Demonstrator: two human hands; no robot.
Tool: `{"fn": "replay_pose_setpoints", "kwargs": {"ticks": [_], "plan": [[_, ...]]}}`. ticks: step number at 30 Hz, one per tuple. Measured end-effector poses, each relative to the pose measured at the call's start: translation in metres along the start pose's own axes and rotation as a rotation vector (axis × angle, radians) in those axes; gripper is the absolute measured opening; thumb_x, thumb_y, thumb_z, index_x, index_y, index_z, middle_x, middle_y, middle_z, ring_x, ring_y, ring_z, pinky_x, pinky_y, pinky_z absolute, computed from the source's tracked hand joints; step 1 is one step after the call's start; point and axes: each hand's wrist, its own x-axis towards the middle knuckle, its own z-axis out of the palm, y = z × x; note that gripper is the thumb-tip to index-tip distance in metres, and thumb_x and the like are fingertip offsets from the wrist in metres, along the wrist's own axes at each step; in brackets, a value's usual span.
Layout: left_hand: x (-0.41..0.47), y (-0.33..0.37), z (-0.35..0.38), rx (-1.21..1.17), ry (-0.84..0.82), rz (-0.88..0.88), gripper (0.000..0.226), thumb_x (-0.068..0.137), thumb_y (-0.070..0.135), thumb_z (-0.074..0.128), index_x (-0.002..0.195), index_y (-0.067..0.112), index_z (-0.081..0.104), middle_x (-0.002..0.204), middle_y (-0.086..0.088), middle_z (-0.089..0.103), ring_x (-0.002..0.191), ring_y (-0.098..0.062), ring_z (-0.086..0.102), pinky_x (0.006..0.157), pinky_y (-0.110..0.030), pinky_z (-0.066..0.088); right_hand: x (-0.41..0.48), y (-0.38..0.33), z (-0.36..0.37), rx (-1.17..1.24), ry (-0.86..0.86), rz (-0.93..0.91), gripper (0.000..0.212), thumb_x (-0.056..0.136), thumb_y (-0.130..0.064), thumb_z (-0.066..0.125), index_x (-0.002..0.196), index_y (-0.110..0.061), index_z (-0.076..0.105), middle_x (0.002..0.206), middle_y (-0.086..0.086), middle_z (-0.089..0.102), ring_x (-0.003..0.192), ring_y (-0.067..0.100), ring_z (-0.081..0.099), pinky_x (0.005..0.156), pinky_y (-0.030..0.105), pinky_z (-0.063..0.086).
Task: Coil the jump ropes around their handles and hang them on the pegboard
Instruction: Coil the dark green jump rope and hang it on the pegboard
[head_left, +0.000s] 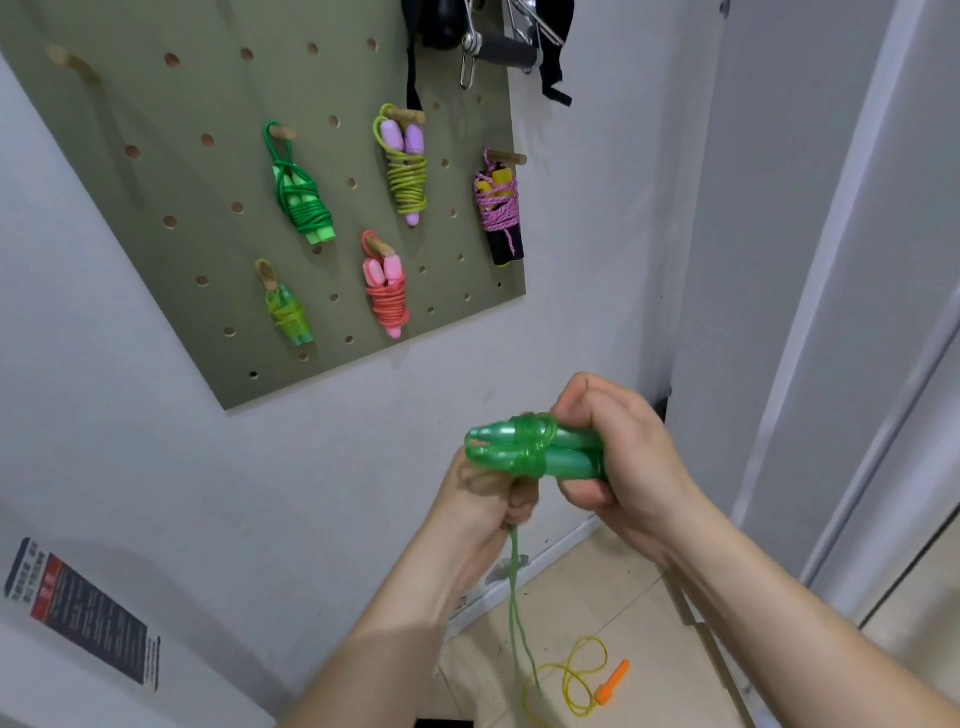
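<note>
The right hand (628, 457) has its fingers (574, 402) curled tight round the paired green handles (519, 449). The left hand (480, 501), just under them, seems to pinch the trailing rope (514, 587), though its fingers are partly hidden. Pull that rope taut and lay each turn beside the last — leaving a loop for the free peg (70, 60) on the pegboard (104, 208).

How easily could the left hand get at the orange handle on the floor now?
Probably not: the left hand grips the green rope, partly wound on the green handles in the right hand, and the orange handle lies well below on the floor.
</note>
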Motion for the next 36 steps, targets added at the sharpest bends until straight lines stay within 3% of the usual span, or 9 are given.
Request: {"fn": "replay_pose_setpoints", "kwargs": {"ticks": [4, 10, 13, 15, 18, 23, 28, 33, 36], "plan": [[-0.011, -0.03, 0.012, 0.043, 0.045, -0.058, 0.022, 0.099, 0.01, 0.038, 0.081, 0.007, 0.051, 0.044, 0.0, 0.033, 0.04, -0.011, 0.025, 0.042, -0.021, 0.02, 0.012, 0.013, 0.002, -0.167, 0.295, -0.108, 0.025, 0.087, 0.003, 0.036, 0.069, -0.012, 0.042, 0.053, -0.001, 0.036, 0.038, 0.013, 0.032, 0.037, 0.017, 0.024], [-0.031, -0.03, 0.01, 0.284, 0.151, 0.078, 0.015, 0.097, 0.027, 0.049, 0.086, 0.018, 0.049, 0.053, 0.001, 0.049, 0.047, -0.012, 0.038, 0.046, -0.022, 0.034, 0.025, 0.026, -0.013, -0.447, 0.444, -0.272, 0.01, 0.076, -0.02, 0.036, 0.068, -0.023, 0.041, 0.052, -0.01, 0.04, 0.05, 0.016, 0.037, 0.047, 0.031, 0.034], [-0.038, -0.03, -0.003, 0.938, 0.196, 0.341, 0.007, 0.092, 0.029, 0.054, 0.092, 0.024, 0.051, 0.062, 0.006, 0.057, 0.056, -0.016, 0.052, 0.06, -0.032, 0.043, 0.023, 0.03, -0.017, -0.683, 0.399, -0.351, 0.012, 0.086, -0.013, 0.037, 0.076, -0.017, 0.042, 0.057, -0.005, 0.043, 0.055, 0.015, 0.039, 0.053, 0.036, 0.037], [-0.038, -0.025, -0.013, 1.311, 0.209, 0.569, 0.014, 0.091, 0.031, 0.047, 0.087, 0.022, 0.056, 0.06, 0.006, 0.059, 0.051, -0.02, 0.056, 0.048, -0.031, 0.044, 0.021, 0.031, -0.016, -0.82, 0.336, -0.407, 0.014, 0.089, -0.007, 0.037, 0.077, -0.015, 0.041, 0.058, -0.003, 0.042, 0.054, 0.012, 0.036, 0.055, 0.035, 0.034], [-0.039, -0.01, -0.024, 1.522, 0.174, 0.731, 0.018, 0.083, 0.032, 0.051, 0.07, 0.021, 0.059, 0.053, 0.006, 0.053, 0.041, -0.018, 0.051, 0.036, -0.025, 0.036, 0.022, 0.031, -0.018, -1.075, 0.208, -0.414, 0.01, 0.088, -0.009, 0.038, 0.08, -0.015, 0.04, 0.059, 0.001, 0.045, 0.058, 0.024, 0.041, 0.056, 0.039, 0.035], [-0.041, 0.007, -0.035, 1.815, -0.024, 0.859, 0.031, 0.051, 0.018, 0.084, 0.066, 0.022, 0.058, 0.049, 0.004, 0.042, 0.037, -0.016, 0.039, 0.04, -0.022, 0.012, 0.03, 0.029, -0.023, -1.308, -0.07, -0.142, 0.013, 0.089, -0.019, 0.035, 0.077, -0.021, 0.038, 0.072, 0.009, 0.055, 0.071, 0.034, 0.052, 0.063, 0.043, 0.047], [-0.02, 0.021, -0.055, 1.582, -0.169, 0.884, 0.032, 0.084, 0.048, 0.05, 0.071, 0.027, 0.07, 0.06, 0.009, 0.056, 0.055, -0.015, 0.056, 0.047, -0.023, 0.043, 0.02, 0.023, -0.016, -1.287, -0.289, -0.114, 0.019, 0.09, -0.016, 0.038, 0.071, -0.022, 0.04, 0.065, 0.001, 0.052, 0.063, 0.02, 0.047, 0.06, 0.037, 0.041], [-0.013, 0.028, -0.058, 0.965, -0.214, 0.396, 0.008, 0.084, 0.027, 0.07, 0.085, 0.024, 0.077, 0.075, 0.009, 0.071, 0.073, -0.002, 0.064, 0.072, -0.025, 0.05, 0.009, 0.013, -0.005, -0.948, -0.322, -0.045, 0.013, 0.079, -0.018, 0.041, 0.066, -0.02, 0.045, 0.058, -0.004, 0.043, 0.052, 0.011, 0.037, 0.047, 0.027, 0.033], [-0.013, 0.024, -0.056, 0.571, -0.29, 0.124, 0.013, 0.089, 0.012, 0.064, 0.086, 0.007, 0.076, 0.061, 0.004, 0.067, 0.056, -0.006, 0.056, 0.061, -0.017, 0.041, 0.003, 0.008, 0.002, -0.643, -0.286, 0.078, 0.013, 0.076, -0.011, 0.039, 0.065, -0.017, 0.044, 0.053, -0.002, 0.034, 0.044, 0.012, 0.03, 0.041, 0.018, 0.024]]}}
